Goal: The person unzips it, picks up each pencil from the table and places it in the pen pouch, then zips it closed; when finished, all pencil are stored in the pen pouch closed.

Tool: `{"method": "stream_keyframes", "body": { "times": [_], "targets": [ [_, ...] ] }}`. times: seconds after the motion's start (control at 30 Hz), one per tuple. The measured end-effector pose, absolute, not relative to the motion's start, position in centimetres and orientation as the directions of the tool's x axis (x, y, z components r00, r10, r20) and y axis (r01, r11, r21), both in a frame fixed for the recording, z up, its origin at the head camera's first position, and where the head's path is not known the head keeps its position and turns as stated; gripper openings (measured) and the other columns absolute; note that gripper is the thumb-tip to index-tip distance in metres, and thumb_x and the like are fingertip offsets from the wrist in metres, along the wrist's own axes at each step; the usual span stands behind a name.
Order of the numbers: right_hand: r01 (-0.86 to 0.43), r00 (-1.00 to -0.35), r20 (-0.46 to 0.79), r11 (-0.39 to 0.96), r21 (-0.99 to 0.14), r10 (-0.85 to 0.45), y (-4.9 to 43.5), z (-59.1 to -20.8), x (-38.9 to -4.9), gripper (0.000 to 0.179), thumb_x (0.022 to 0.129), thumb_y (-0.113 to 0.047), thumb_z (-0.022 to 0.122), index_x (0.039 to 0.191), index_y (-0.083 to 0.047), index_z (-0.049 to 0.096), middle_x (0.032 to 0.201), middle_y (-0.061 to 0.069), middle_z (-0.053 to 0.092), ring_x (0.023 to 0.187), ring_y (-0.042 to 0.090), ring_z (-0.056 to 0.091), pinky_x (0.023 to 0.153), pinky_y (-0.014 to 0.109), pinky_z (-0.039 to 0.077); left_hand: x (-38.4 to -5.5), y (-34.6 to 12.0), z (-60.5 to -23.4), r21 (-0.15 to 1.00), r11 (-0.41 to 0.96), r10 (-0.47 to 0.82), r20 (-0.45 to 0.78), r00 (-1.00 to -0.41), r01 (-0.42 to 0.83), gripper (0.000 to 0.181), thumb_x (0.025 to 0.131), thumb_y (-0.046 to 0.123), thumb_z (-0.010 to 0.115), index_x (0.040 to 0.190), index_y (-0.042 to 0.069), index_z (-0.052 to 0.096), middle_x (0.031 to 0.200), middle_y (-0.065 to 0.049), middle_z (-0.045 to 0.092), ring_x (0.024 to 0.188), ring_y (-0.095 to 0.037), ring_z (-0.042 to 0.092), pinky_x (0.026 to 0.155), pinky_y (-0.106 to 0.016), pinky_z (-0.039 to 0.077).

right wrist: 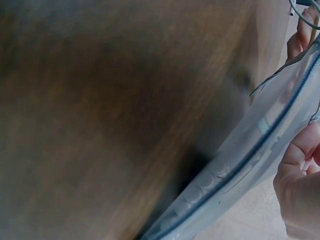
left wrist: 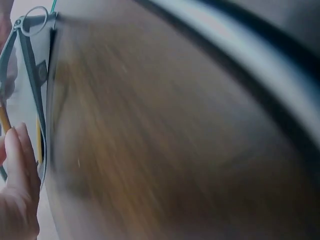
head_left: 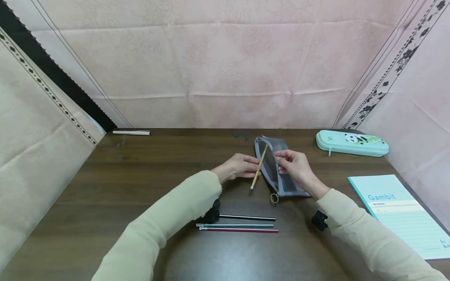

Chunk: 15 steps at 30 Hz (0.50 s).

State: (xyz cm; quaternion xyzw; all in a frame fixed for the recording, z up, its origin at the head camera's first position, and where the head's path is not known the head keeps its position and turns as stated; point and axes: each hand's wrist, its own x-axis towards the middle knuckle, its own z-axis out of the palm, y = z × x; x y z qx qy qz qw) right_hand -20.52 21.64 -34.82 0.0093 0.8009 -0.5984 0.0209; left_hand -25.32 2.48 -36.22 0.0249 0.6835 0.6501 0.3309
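Observation:
A grey zippered mesh pencil pouch (head_left: 291, 186) lies on the table with its mouth spread wide, a ring pull (head_left: 274, 198) hanging at its near end. My right hand (head_left: 297, 168) pinches the pouch's right edge; the right wrist view shows that hand (right wrist: 300, 180) beside the pouch's zipper edge (right wrist: 280, 120). At the opening, my left hand (head_left: 240, 167) holds a yellow pencil (head_left: 257, 177) between thumb and fingers. The pencil slants, its upper end over the mouth and its lower end outside. In the left wrist view, the pencil (left wrist: 5, 119) is partly cut off by the frame.
A black pencil (head_left: 247, 217), a green pencil (head_left: 242, 225) and a dark red pencil (head_left: 242, 230) lie nearer me. At right are a mint panda case (head_left: 351, 143) and a Gambit notepad (head_left: 400, 210). A white stick-like item (head_left: 131, 132) lies far left.

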Motion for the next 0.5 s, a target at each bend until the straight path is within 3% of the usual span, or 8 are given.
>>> {"method": "stream_keyframes", "body": {
  "times": [0.2, 0.5],
  "targets": [
    [0.04, -0.999, -0.047, 0.297, -0.954, -0.017, 21.7, -34.8, -20.5, 0.031, 0.096, -0.004, 0.051, 0.122, 0.011, 0.053, 0.075, -0.002, 0.054, 0.06, 0.002, 0.054, 0.058, 0.016, 0.053, -25.2, 4.6, -36.3, 0.896, 0.097, 0.425, -0.431, -0.796, -0.433, 0.039, 0.091, 0.002, 0.06, 0.129, -0.001, 0.053, 0.118, -0.021, 0.061, 0.106, -0.028, 0.063, 0.083, -0.027, 0.055],
    [0.045, -0.998, -0.056, 0.3, -0.953, -0.027, 21.7, -34.7, -20.6, 0.031, 0.096, -0.005, 0.051, 0.123, 0.011, 0.052, 0.079, 0.0, 0.056, 0.062, 0.002, 0.055, 0.059, 0.016, 0.054, -25.0, 6.8, -36.4, 0.906, 0.052, 0.344, -0.412, -0.844, -0.421, 0.04, 0.089, -0.002, 0.06, 0.128, -0.004, 0.052, 0.113, -0.021, 0.063, 0.103, -0.029, 0.064, 0.082, -0.029, 0.056]
  ]
}}
